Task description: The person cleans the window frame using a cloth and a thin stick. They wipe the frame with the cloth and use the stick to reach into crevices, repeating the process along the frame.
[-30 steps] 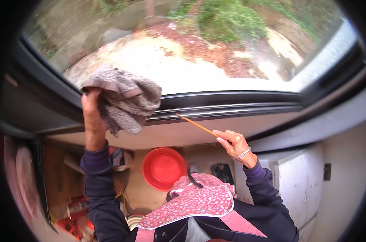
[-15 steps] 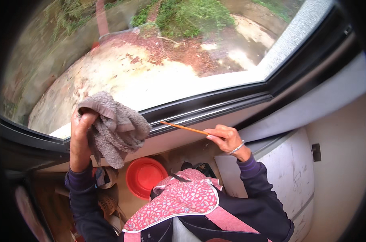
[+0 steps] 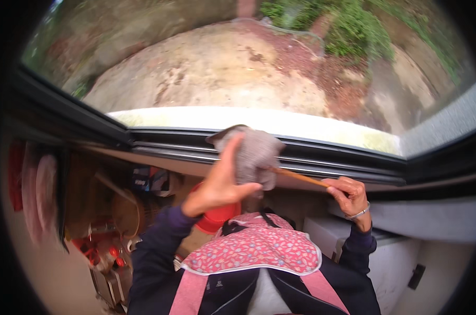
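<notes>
My left hand (image 3: 219,181) is raised in the middle of the view, fingers around a grey knitted cloth (image 3: 251,155) bunched in front of the dark window track (image 3: 322,155). My right hand (image 3: 348,197) grips a thin orange-brown stick (image 3: 298,177) at its right end. The stick's far tip reaches into the cloth. I wear dark sleeves and a pink patterned apron (image 3: 251,249). A red bowl (image 3: 214,220) shows below my left hand, mostly hidden by my arm.
A wide window looks out on bare ground (image 3: 222,68) and green plants (image 3: 353,31). A white sill (image 3: 259,121) runs beyond the track. Cluttered shelves with red items (image 3: 99,247) stand lower left. A white cabinet (image 3: 400,257) sits lower right.
My left hand has carried the cloth from the left to the middle, onto the stick's tip. The view has swung, so the window now lies level. The right hand keeps hold of the stick.
</notes>
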`<state>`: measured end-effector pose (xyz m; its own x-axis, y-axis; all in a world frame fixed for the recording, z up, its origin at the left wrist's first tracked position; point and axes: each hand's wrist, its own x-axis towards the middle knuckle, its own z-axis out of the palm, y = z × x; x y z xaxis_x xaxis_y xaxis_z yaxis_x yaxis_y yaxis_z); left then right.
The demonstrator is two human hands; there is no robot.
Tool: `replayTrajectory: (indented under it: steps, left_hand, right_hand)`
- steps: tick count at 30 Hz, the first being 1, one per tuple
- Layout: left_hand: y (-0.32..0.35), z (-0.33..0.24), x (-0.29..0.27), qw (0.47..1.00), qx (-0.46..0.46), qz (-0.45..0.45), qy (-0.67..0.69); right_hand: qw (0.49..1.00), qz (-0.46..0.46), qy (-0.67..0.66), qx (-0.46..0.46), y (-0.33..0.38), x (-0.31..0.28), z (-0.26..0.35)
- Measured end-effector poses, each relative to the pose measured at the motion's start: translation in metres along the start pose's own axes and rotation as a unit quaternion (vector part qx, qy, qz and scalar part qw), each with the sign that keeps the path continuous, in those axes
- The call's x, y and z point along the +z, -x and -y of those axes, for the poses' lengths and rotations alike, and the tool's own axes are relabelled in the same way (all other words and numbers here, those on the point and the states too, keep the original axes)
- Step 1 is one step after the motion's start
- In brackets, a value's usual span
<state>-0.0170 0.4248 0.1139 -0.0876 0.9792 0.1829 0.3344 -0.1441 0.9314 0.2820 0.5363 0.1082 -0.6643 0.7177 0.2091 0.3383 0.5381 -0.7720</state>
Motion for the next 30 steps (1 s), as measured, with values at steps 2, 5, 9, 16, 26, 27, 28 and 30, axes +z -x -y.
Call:
replayTrajectory:
  steps: [2,5,9,16,26,27,28,30]
  left_hand:
    - [0.0,-0.001,0.01,0.995,0.0,0.006,-0.097]
    - [0.003,-0.004,0.013,0.997,-0.039,-0.012,-0.061]
    - [0.023,0.019,0.006,0.971,0.009,-0.163,0.176]
    - [0.031,0.052,0.012,0.911,-0.022,-0.314,0.267]
    - [0.026,0.04,0.019,0.946,0.041,-0.262,-0.185]
    - [0.028,0.037,0.015,0.947,0.048,-0.248,-0.196]
    - [0.03,0.033,0.015,0.933,0.04,-0.238,-0.266]
    - [0.03,0.042,0.009,0.935,0.054,-0.234,-0.263]
  right_hand:
    - [0.995,-0.077,0.041,0.044,0.004,0.013,-0.002]
    - [0.98,-0.155,0.083,0.099,0.025,0.012,-0.016]
    - [0.964,-0.133,0.044,0.228,0.052,0.014,-0.045]
    - [0.972,-0.129,0.048,0.19,0.053,0.032,-0.033]
    - [0.961,-0.211,-0.022,0.177,0.068,0.011,-0.015]
    - [0.96,-0.209,-0.035,0.183,0.064,0.011,-0.004]
    - [0.971,-0.19,-0.027,0.142,0.058,0.013,-0.001]
    - [0.987,-0.149,-0.011,0.058,0.041,0.021,0.01]
